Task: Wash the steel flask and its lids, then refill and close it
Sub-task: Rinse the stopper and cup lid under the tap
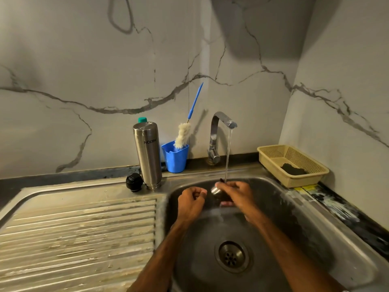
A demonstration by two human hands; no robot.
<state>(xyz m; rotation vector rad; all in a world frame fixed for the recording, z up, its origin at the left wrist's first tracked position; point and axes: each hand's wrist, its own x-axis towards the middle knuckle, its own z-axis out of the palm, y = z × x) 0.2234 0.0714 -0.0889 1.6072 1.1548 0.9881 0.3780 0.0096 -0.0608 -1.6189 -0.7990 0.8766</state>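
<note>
I see the flask (148, 154) standing on end on the surface at the back left corner of the sink (294, 228), its long axis vertical. It is brushed steel, and the lettering on its side reads upside down. A round black lid (134, 182) sits on the surface just beside its foot, on the left.

The steel lid (216, 190) is over the basin, under the thin stream of water (228, 154) from the tap (221, 123). My right hand (235, 194) grips it from the right, fingers wrapped round it. Its shiny closed end pokes out to the left, so its axis lies roughly level and sideways. The part beneath my palm looks dark, but it is too blurred for me to make out. My left hand (190, 199) hovers just left of that lid with the fingers curled in; I see nothing held in it.

Right of the flask stands a blue cup (175, 157) with a fluffy bottle brush (184, 133) leaning in it, blue handle up against the marble wall. A teal bottle cap (142, 119) peeks over the flask from behind. A beige basket (271, 153) holding a dark scrubber (294, 169) sits at the sink's back right corner. The drain (231, 256) lies between my forearms, and the ribbed draining board (73, 228) stretches away to the left
</note>
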